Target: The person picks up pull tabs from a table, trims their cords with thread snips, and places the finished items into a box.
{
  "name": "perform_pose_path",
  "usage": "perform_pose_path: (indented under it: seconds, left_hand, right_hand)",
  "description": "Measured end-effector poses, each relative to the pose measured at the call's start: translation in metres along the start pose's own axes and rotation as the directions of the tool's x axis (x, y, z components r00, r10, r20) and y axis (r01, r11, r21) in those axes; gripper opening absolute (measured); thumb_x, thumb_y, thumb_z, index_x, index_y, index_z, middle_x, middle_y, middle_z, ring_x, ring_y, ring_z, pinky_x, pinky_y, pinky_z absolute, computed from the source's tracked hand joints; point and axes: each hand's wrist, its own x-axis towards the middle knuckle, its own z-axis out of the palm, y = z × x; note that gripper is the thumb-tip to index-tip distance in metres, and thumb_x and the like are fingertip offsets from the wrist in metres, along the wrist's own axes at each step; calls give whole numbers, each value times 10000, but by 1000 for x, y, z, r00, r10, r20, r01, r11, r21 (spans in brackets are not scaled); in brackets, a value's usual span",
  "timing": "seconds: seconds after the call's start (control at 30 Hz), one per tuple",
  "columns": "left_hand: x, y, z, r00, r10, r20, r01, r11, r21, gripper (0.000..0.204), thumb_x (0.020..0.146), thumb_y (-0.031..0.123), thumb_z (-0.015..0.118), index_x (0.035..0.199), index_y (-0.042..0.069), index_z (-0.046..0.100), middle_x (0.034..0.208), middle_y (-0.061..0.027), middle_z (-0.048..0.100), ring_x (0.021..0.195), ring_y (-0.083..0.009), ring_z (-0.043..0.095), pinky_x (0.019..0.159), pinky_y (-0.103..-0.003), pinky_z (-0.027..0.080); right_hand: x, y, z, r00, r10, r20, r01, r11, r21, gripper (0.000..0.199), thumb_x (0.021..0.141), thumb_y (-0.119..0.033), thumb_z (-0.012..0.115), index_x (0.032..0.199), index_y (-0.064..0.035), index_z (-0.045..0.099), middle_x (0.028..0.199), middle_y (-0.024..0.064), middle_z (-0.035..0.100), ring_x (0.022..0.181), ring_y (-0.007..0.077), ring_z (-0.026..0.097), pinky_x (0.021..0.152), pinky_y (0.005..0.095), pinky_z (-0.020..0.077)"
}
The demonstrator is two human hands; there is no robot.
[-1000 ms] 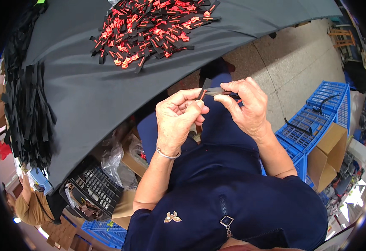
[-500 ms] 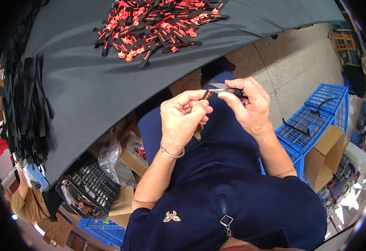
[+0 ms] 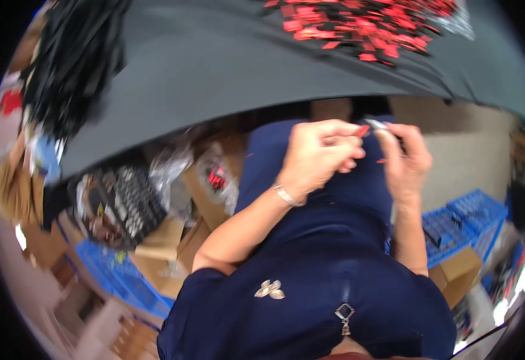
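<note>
My left hand (image 3: 322,153), with a silver bangle at the wrist, is closed in a pinch on a small red piece (image 3: 363,130). My right hand (image 3: 407,162) is closed around small snips; their grey metal blades (image 3: 375,123) point at the red piece, right beside it. Motion blur hides whether blade and piece touch. Most of the snips' handle is covered by my fingers. Both hands are held over my lap, just in front of the table edge. A loose red scrap (image 3: 381,161) shows beside my right hand, against the dark blue trousers.
A heap of red-and-black strap pieces (image 3: 364,30) lies on the grey cloth-covered table (image 3: 214,72). Long black strips (image 3: 82,66) hang together at the left. Below are a black crate (image 3: 124,201), cardboard boxes (image 3: 160,240) and blue plastic crates (image 3: 475,219). Another person's brown sleeve (image 3: 19,183) shows far left.
The view has swung, so table and heap sit farther right. My hands are still close together, and the piece in the left one now shows red rather than mostly black.
</note>
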Motion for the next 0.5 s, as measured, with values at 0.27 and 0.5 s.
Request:
perform_pose_path:
  seconds: [0.27,0.5]
  left_hand:
    - [-17,-1,-20,999,38,30,-37,999,-29,197,839,91,607,987,-33,643,745,-78,663,592,-76,604,526,-200,504]
    - [-63,-51,-132,808,180,-560,-177,982,62,188,879,104,585,1008,-26,630,800,-115,662,631,-110,618,567,-236,531]
  right_hand:
    - [-4,9,8,997,5,80,-5,1000,4,108,834,-66,669,921,-14,631,803,27,612,698,74,547,578,183,441]
    - [-6,17,6,989,119,83,-127,986,106,184,855,-76,655,1015,4,616,895,28,619,794,66,556,712,192,453]
